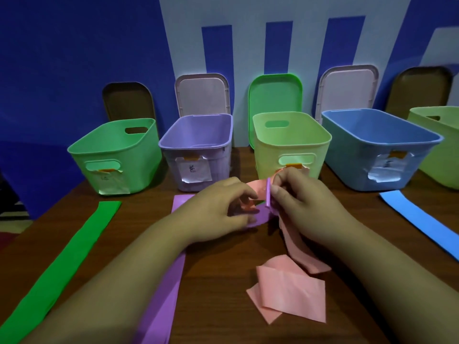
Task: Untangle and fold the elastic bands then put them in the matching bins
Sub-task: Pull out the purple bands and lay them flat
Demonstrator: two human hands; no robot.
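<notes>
My left hand [218,207] grasps the purple band [164,301] where the pink band [288,294] tangles with it, mid-surface [223,269]. Fingers of my right hand [308,197] pinch the purple band's upright edge.

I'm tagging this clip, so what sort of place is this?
Probably a staged indoor sorting station: a wooden table, a row of labelled plastic bins with lids propped behind, and a blue-and-white backdrop.

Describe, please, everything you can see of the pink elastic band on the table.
The pink band is a thin, flat, salmon-coloured strip, rubbery and matte. Its near end lies in loose crumpled folds on the wooden table; from there it rises, twisted, to a tangle with the purple band. There the left hand pinches it, while the right hand pinches the purple band's edge beside it.
</notes>
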